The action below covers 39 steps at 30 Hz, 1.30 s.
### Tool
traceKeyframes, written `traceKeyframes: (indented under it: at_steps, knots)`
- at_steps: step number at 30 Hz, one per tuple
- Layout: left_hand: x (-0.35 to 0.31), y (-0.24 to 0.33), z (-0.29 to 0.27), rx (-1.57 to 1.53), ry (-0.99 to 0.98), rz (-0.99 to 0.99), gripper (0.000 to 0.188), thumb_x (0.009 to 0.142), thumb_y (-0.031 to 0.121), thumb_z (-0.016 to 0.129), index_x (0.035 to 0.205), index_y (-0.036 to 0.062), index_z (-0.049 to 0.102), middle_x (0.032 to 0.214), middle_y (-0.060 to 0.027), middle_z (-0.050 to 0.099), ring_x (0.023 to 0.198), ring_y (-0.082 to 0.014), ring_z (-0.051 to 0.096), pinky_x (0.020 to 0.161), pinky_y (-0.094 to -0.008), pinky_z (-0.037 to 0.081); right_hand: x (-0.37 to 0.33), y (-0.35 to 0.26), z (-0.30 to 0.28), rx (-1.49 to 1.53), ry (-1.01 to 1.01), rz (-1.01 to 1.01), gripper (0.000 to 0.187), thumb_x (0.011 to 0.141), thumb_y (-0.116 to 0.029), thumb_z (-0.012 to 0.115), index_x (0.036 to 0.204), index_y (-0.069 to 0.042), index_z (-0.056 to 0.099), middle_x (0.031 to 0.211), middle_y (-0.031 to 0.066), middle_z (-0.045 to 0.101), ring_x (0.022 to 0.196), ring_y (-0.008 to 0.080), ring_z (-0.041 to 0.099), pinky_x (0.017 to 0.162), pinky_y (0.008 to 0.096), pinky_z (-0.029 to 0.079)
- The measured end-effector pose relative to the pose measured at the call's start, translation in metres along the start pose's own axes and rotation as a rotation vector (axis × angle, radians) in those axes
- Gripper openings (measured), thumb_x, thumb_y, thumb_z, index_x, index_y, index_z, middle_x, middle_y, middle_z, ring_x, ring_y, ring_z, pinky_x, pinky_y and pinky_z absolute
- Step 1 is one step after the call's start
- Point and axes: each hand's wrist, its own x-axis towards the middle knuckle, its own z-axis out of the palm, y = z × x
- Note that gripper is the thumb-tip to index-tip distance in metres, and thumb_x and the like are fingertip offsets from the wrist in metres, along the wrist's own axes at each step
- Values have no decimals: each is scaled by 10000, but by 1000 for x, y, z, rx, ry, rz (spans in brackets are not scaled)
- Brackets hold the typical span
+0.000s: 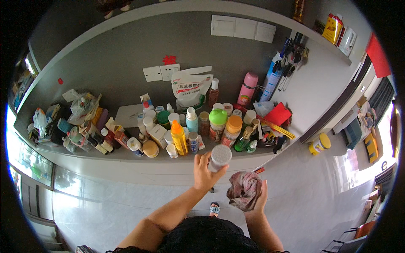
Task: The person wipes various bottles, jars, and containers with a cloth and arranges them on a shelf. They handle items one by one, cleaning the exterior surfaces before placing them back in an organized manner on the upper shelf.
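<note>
My left hand is closed round a jar with a grey-white textured lid, held upright just in front of the shelf edge. To its right, my right hand grips a crumpled brownish-pink cloth. A small red strip shows at the top of the cloth; I cannot tell whether it is held with it. Behind the jar on the shelf stand an orange-lidded jar, a green-lidded jar, a yellow bottle with an orange cap and a green glass bottle.
Bottles and jars crowd the shelf. A white pouch and a pink flask stand at the back. Bagged items lie at the left. An upper shelf board overhangs. A yellow bucket sits on the floor at the right.
</note>
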Motion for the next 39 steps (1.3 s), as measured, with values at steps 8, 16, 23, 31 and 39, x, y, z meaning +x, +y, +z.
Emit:
traceKeyframes:
  at_steps: [8, 16, 23, 31, 39]
  knots:
    - [-21, 29, -45, 59, -216, 249, 718, 569, 263, 851, 1190, 101, 528, 1132, -83, 585, 1083, -279, 564, 1077, -576, 224, -8, -6, 48, -561, -350, -252, 414, 950, -297, 489, 1255, -18, 515, 1148, 115, 591, 1068, 234, 563, 937, 363, 439]
    - [-24, 32, -78, -2, -162, 345, 739, 515, 231, 846, 1180, 90, 556, 1096, -69, 616, 1008, -269, 607, 1092, -506, 247, -2, -2, 80, -990, -384, -490, 314, 906, -178, 623, 1145, 23, 596, 1022, 87, 645, 951, 145, 577, 861, 294, 449]
    - [-31, 18, -80, -687, -359, -223, 705, 569, 246, 849, 1165, 28, 542, 1056, -130, 643, 893, -319, 632, 1004, -391, 383, 2, 0, 78, -593, -380, -330, 298, 960, -207, 566, 1170, 4, 587, 995, 55, 654, 891, 134, 608, 782, 268, 487]
    - [-34, 15, -83, -255, -398, 168, 731, 597, 267, 852, 1224, 58, 539, 1027, -69, 657, 934, -277, 616, 912, -461, 449, 3, 4, 67, -1043, -363, -472, 285, 909, -159, 629, 1134, 14, 600, 980, 49, 652, 903, 122, 589, 804, 271, 473]
    - [-26, 9, -90, -1210, -782, -662, 618, 803, 428, 687, 1224, -1, 538, 1055, -134, 653, 930, -230, 655, 827, -357, 529, -1, 2, 76, -704, -432, -299, 331, 985, -235, 527, 1201, 14, 555, 1044, 43, 632, 870, 118, 602, 762, 264, 493]
